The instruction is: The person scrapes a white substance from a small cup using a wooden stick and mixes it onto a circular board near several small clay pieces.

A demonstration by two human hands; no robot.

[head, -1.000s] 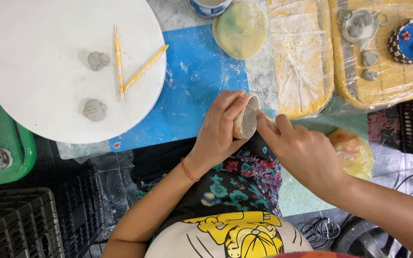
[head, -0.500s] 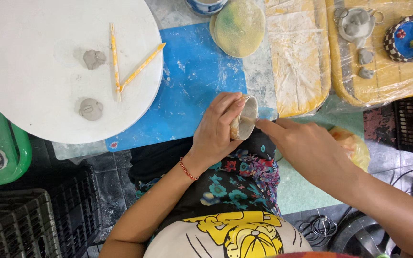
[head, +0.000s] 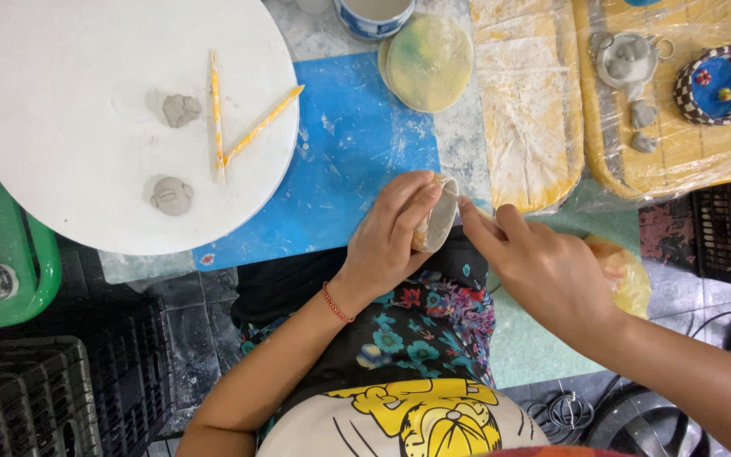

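Note:
My left hand (head: pixel 391 237) cups a small pale clay bowl (head: pixel 438 222) on its side over my lap, fingers wrapped round its outer wall. My right hand (head: pixel 543 271) pinches a thin stick-like tool (head: pixel 472 208) whose tip touches the bowl's rim. A red thread bracelet sits on my left wrist. To the left, a round white board (head: pixel 69 110) carries two grey clay lumps (head: pixel 181 110) (head: pixel 171 195) and two yellow wooden sticks (head: pixel 216 115) laid in a V.
A blue mat (head: pixel 349 161) lies under the board's edge. Behind it are a yellow-green round sponge (head: pixel 429 61), a blue-and-white cup (head: pixel 372 15), plastic-wrapped yellow slabs (head: pixel 526 101), a checkered blue dish (head: pixel 715 85) and grey clay pieces (head: pixel 628 63). A green basket (head: pixel 2 271) and black crates (head: pixel 35 398) stand left.
My hands stay on the bowl; the right hand has drawn slightly back so the tool tip meets the rim. The view has shifted a little.

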